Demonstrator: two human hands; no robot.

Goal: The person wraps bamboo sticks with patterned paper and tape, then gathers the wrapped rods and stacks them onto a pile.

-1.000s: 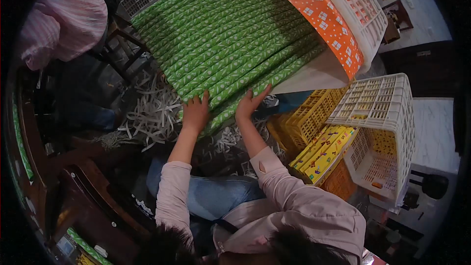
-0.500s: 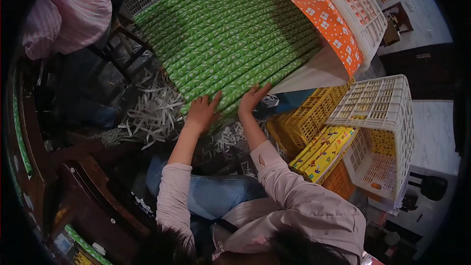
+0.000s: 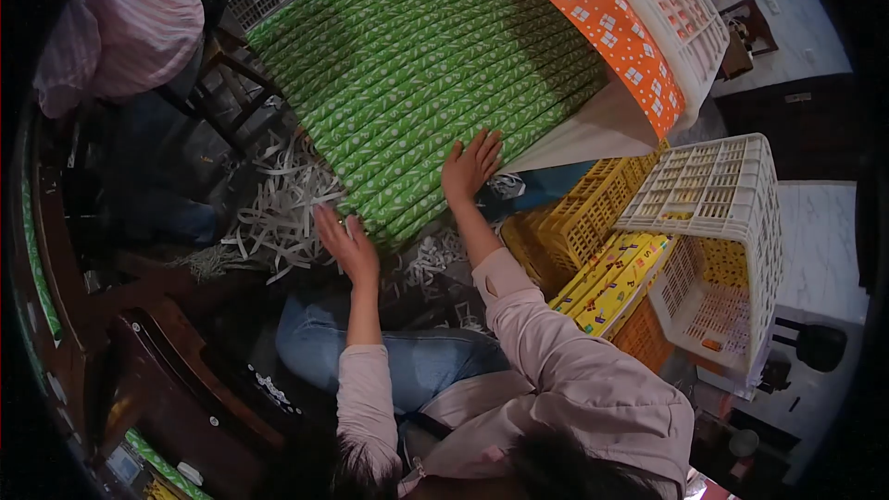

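Observation:
A wide stack of green wrapping paper rolls [image 3: 421,83] with a white print lies side by side in front of me. My right hand [image 3: 471,167] rests flat on the lower right part of the stack, fingers stretched out together. By the stack's lower left end, my left hand [image 3: 347,245] is held with its fingers extended and the thumb apart. It holds nothing; whether it touches the roll ends I cannot tell. An orange sheet with white gift prints [image 3: 607,23] curves along the right side of the stack, inside a white crate [image 3: 681,0].
White paper strips [image 3: 287,213] litter the floor below the stack. At right stand a yellow crate [image 3: 588,213], yellow printed rolls [image 3: 616,278] and a tipped white basket [image 3: 694,190]. A person in a striped pink top [image 3: 139,23] is at upper left, beside a dark stool [image 3: 227,83].
My left hand has come off the rolls and moved down and left to their end. My right hand has shifted slightly up and flattened on the stack.

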